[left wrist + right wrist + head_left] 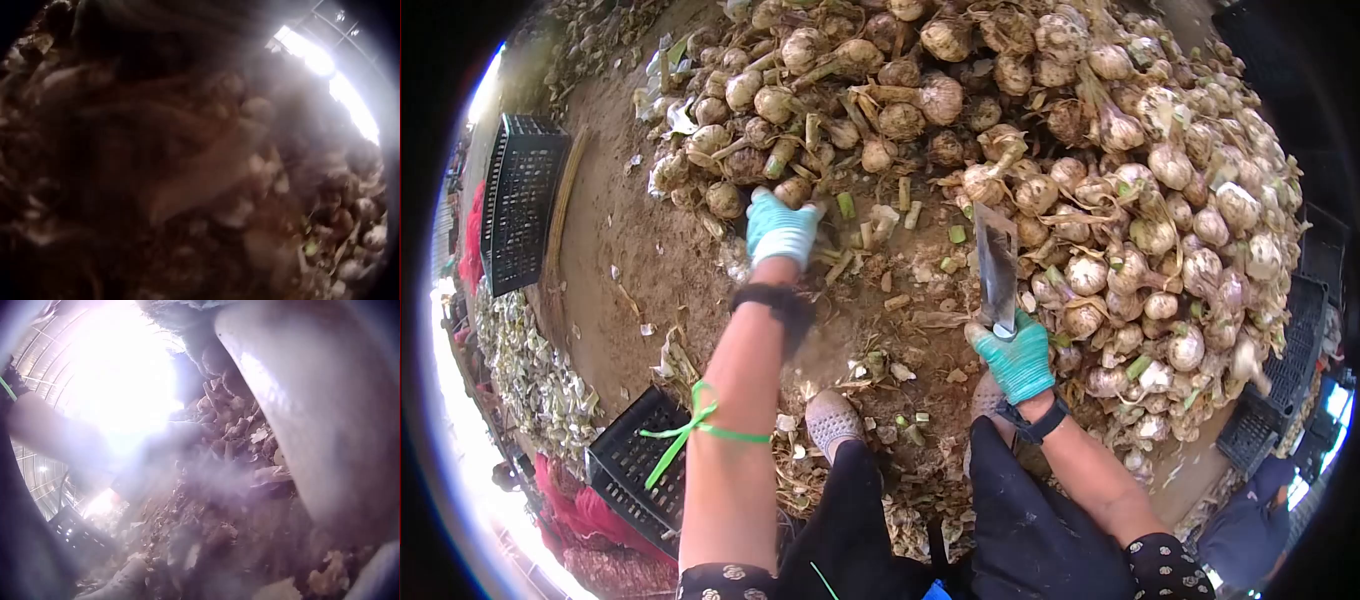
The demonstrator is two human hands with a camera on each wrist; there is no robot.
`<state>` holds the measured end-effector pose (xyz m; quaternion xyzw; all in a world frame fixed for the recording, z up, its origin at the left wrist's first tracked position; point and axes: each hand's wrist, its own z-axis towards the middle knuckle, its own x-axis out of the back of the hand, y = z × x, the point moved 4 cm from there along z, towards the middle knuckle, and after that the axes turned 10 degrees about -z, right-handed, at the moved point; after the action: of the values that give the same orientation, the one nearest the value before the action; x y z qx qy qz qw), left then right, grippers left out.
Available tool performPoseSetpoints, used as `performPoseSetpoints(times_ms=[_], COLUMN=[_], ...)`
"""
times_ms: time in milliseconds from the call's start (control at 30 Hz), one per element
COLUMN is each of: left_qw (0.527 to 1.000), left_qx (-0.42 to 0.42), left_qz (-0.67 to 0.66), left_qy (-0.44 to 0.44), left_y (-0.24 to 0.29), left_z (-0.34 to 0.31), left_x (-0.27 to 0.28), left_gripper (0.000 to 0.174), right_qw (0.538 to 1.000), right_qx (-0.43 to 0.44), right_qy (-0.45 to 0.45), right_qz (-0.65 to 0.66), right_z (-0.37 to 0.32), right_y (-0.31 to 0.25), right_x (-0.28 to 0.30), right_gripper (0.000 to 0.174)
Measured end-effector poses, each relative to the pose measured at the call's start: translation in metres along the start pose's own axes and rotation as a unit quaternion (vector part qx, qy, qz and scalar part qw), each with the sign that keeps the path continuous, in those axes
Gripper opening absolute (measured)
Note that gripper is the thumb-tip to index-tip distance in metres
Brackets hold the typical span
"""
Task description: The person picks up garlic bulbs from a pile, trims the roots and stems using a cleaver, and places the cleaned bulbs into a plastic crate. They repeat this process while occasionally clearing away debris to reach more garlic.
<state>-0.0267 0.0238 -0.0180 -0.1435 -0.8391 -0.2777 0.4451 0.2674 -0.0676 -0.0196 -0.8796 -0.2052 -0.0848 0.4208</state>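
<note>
At the near edge of the garlic heap [940, 100], your left hand [780, 237] reaches in, thumb spread from the fingers, close by a low garlic bulb [793, 191]. Left grip looks released; whether the fingertips touch the bulb, cannot tell, and the left wrist view is too dark and blurred to settle it. Your right hand [1017, 357] has its grip closed on the cleaver [997, 268], blade pointing away from you, just beside the bulbs on the right. Step in hand, as judged: picking out a bulb with the left, cleaver held ready. Next move calls for closing the left fingers round one bulb and easing it free, so its neighbours don't roll. Edges: the heap curves from above the left hand round to the right of the cleaver, so that side is tight; a swing rightward would likely nick bulbs. Best room is the dirt floor [635, 250] left of the left hand, and the scrap-strewn patch between your hands. Mind the lower crate [625, 450] beside the left forearm; the upper crate [525, 200] stands well apart. Your shoe [833, 418] sits below that patch; keep the edge turned off it.
</note>
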Motion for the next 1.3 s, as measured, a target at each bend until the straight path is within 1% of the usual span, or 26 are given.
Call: performPoseSetpoints(times_ms=[67,100,167,200,233,300,367,400,467,500,567,633,700,767,800,933,967,1033,1067,1100,1133,1167,1200,1233,1267,1300], left_qw=[0.995,0.994,0.992,0.990,0.953,0.854,0.784,0.778,0.801,0.804,0.782,0.740,0.758,0.681,0.681,0.740,0.740,0.773,0.550,0.789,0.611,0.381,0.701,0.811,0.820,0.828], left_qx=[-0.055,-0.060,-0.114,-0.110,-0.197,-0.184,-0.132,-0.091,-0.175,-0.215,-0.204,-0.181,-0.212,-0.065,-0.066,-0.136,-0.136,-0.103,0.194,0.003,0.139,0.264,-0.046,-0.165,-0.197,-0.229], left_qz=[-0.022,-0.023,-0.050,-0.085,-0.224,-0.459,-0.549,-0.556,-0.465,-0.429,-0.471,-0.549,-0.517,-0.617,-0.617,-0.556,-0.556,-0.496,-0.627,-0.488,-0.629,-0.723,-0.592,-0.449,-0.416,-0.379], left_qy=[0.082,0.088,0.016,-0.007,-0.041,-0.160,-0.260,-0.278,-0.334,-0.352,-0.353,-0.345,-0.336,-0.389,-0.389,-0.353,-0.353,-0.383,-0.517,-0.374,-0.459,-0.512,-0.394,-0.337,-0.341,-0.345], left_y=[-0.010,-0.010,-0.018,-0.022,-0.032,-0.041,-0.031,-0.025,-0.080,-0.083,-0.094,-0.068,-0.048,-0.053,-0.054,-0.063,-0.065,-0.062,-0.057,-0.051,-0.058,-0.061,-0.057,-0.050,-0.045,-0.041], left_z=[-0.008,0.007,-0.001,-0.015,-0.018,-0.048,-0.086,-0.108,-0.107,-0.114,-0.126,-0.149,-0.154,-0.156,-0.158,-0.166,-0.167,-0.171,-0.192,-0.200,-0.192,-0.187,-0.184,-0.178,-0.176,-0.174], left_x=[-0.014,-0.015,-0.016,-0.012,-0.012,-0.012,0.000,0.008,-0.018,-0.024,-0.025,-0.002,0.010,0.006,0.006,0.007,0.008,0.013,0.011,0.024,0.008,-0.006,0.010,0.015,0.014,0.013], left_gripper=[0.068,0.068,0.071,0.069,0.070,0.066,0.068,0.065,0.052,0.047,0.045,0.043,0.047,0.058,0.058,0.071,0.071,0.052,0.033,0.024,0.029,0.035,0.055,0.079,0.084,0.088], right_qw=[0.999,0.999,0.999,0.996,0.997,0.994,0.966,0.940,0.867,0.836,0.820,0.810,0.799,0.810,0.805,0.809,0.810,0.791,0.848,0.904,0.957,0.988,0.995,0.989,0.987,0.963], right_qx=[-0.015,-0.009,0.020,0.064,0.057,0.075,0.204,0.280,0.410,0.456,0.457,0.448,0.439,0.437,0.485,0.486,0.486,0.449,0.312,0.187,0.144,0.095,0.098,0.101,0.029,0.022], right_qy=[-0.001,0.000,0.004,0.023,0.023,-0.009,0.024,0.021,0.019,0.028,0.006,0.000,-0.005,-0.044,0.023,0.020,0.019,0.038,-0.016,0.016,0.028,0.039,-0.006,-0.055,-0.134,-0.177], right_qz=[-0.040,-0.036,-0.028,-0.052,-0.048,-0.075,-0.155,-0.192,-0.284,-0.303,-0.343,-0.377,-0.410,-0.388,-0.340,-0.329,-0.328,-0.415,-0.428,-0.384,-0.250,-0.114,-0.013,0.091,0.084,0.204], right_z=[-0.007,0.008,0.007,0.007,0.006,-0.003,-0.013,-0.017,-0.030,-0.037,-0.049,-0.060,-0.066,-0.071,-0.070,-0.059,-0.055,-0.040,-0.009,0.002,-0.006,-0.020,-0.030,-0.037,-0.040,-0.040], right_y=[-0.003,-0.012,-0.025,-0.026,-0.031,-0.047,-0.062,-0.068,-0.077,-0.079,-0.085,-0.086,-0.083,-0.079,-0.078,-0.060,-0.056,-0.043,-0.017,-0.015,-0.024,-0.031,-0.041,-0.052,-0.054,-0.056], right_x=[0.005,-0.002,-0.003,-0.003,-0.004,-0.007,-0.014,-0.017,-0.022,-0.025,-0.028,-0.030,-0.033,-0.033,-0.033,-0.041,-0.043,-0.051,-0.045,-0.026,-0.019,-0.011,-0.013,-0.018,-0.023,-0.044], right_gripper=[0.027,0.027,0.027,0.026,0.026,0.026,0.024,0.027,0.036,0.031,0.023,0.022,0.020,0.047,0.025,0.026,0.026,0.021,0.013,0.010,0.012,0.015,0.017,0.020,0.025,0.026])
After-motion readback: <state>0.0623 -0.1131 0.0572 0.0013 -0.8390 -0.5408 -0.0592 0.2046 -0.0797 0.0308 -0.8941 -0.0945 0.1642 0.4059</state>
